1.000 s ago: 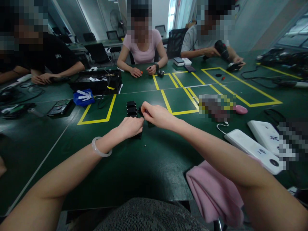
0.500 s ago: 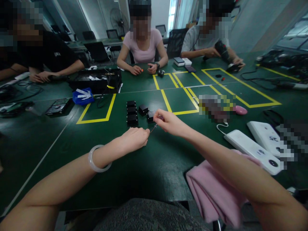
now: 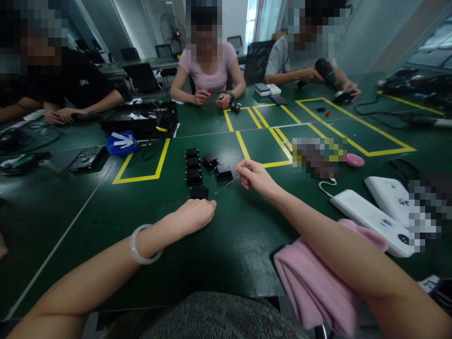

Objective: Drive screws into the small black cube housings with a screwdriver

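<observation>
My left hand [image 3: 194, 216] is closed with its fingers curled under, just on the near side of a small black block [image 3: 198, 192]. Whatever those fingers hold is hidden from me. My right hand [image 3: 256, 178] pinches a thin screwdriver [image 3: 227, 184], its slender metal shaft slanting down and left toward my left fingers, with a gap between. Farther off, a column of black blocks [image 3: 193, 163] stands on the green table [image 3: 169, 263]. Two more black blocks, one at the back [image 3: 210, 161] and one nearer [image 3: 223, 172], lie to the right of that column.
Yellow tape outlines [image 3: 141, 180] mark the table. At right lie white power-bank-like devices [image 3: 370, 221], a pink oval item [image 3: 354, 160] and a pink cloth [image 3: 314, 278]. A blue bag [image 3: 122, 142] and black box [image 3: 141, 117] sit at left. Co-workers sit across.
My right hand has moved slightly right, drawing the screwdriver tip away from my left hand. My left hand has shifted a little down and left, exposing the black block beyond it.
</observation>
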{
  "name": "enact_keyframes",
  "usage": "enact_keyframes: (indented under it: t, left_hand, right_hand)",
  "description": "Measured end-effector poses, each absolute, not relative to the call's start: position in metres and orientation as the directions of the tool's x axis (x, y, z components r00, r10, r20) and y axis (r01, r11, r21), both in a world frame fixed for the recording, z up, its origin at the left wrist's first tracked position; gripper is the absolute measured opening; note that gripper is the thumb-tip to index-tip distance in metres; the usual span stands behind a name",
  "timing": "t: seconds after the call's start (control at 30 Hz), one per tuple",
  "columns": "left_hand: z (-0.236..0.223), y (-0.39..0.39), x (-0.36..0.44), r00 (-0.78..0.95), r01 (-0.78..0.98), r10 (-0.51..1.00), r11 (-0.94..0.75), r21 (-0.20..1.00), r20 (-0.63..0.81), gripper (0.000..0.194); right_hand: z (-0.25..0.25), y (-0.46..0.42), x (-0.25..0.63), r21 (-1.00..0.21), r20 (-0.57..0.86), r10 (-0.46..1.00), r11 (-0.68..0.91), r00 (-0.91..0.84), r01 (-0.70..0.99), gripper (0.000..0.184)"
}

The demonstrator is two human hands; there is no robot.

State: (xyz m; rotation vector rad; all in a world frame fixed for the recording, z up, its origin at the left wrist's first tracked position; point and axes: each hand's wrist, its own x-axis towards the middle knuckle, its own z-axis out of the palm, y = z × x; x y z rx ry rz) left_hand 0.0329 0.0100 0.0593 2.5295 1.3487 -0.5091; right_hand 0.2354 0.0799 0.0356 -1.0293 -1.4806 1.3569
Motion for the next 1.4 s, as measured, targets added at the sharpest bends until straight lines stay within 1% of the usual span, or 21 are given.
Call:
enact_keyframes:
  t: [0.1,0.2,0.3,0.4,0.47,0.53,0.6,0.7,0.8,0.87,1.07,1.17,1.4]
  left_hand:
    - [0.06,0.005,0.032,0.496,0.85,0.768,-0.524,0.048,-0.405,0.015]
    - [0.069,0.003,0.025,0.474,0.875,0.819,-0.48,0.069,-0.324,0.018]
    - [0.079,0.008,0.009,0.409,0.911,0.903,-0.397,0.111,-0.129,0.022]
    - [0.078,0.017,-0.01,0.351,0.927,0.935,-0.354,0.128,0.048,0.022]
    - [0.069,0.023,-0.02,0.341,0.92,0.931,-0.358,0.158,0.128,0.022]
    - [0.057,0.027,-0.028,0.327,0.905,0.927,-0.363,0.221,0.183,0.024]
    - [0.043,0.029,-0.034,0.329,0.881,0.922,-0.377,0.287,0.204,0.025]
    - [0.029,0.03,-0.039,0.32,0.852,0.927,-0.371,0.369,0.194,0.025]
    - [0.023,0.031,-0.042,0.291,0.819,0.934,-0.355,0.451,0.207,0.026]
    - [0.021,0.032,-0.043,0.275,0.801,0.935,-0.351,0.485,0.223,0.025]
    - [0.015,0.03,-0.04,0.268,0.754,0.927,-0.372,0.541,0.264,0.022]
    - [0.015,0.027,-0.037,0.291,0.726,0.911,-0.409,0.553,0.293,0.022]
    - [0.014,0.021,-0.029,0.378,0.658,0.88,-0.474,0.584,0.289,0.021]
  right_hand:
    - [0.032,0.08,0.236,-0.996,0.079,0.955,0.088,-0.285,0.017,0.009]
    - [0.03,0.08,0.236,-0.993,0.096,0.949,0.111,-0.299,0.034,0.013]
    - [0.031,0.077,0.235,-0.991,0.088,0.933,0.117,-0.348,0.064,0.015]
    - [0.031,0.071,0.232,-0.991,0.031,0.88,0.089,-0.474,0.099,0.016]
    - [0.03,0.068,0.229,-0.991,-0.018,0.829,0.058,-0.558,0.118,0.015]
    - [0.028,0.065,0.226,-0.99,-0.05,0.794,0.041,-0.606,0.135,0.013]
    - [0.025,0.064,0.223,-0.987,-0.066,0.781,0.041,-0.621,0.156,0.012]
    - [0.022,0.064,0.221,-0.984,-0.072,0.791,0.042,-0.608,0.171,0.012]
    - [0.021,0.067,0.221,-0.986,-0.058,0.819,0.044,-0.571,0.163,0.011]
    - [0.021,0.068,0.222,-0.987,-0.042,0.837,0.05,-0.545,0.152,0.01]
    - [0.019,0.072,0.224,-0.989,0.002,0.897,0.068,-0.443,0.134,0.009]
    - [0.019,0.073,0.225,-0.989,0.01,0.915,0.068,-0.402,0.13,0.01]
    - [0.019,0.081,0.234,-0.985,0.054,0.944,0.104,-0.326,0.137,0.012]
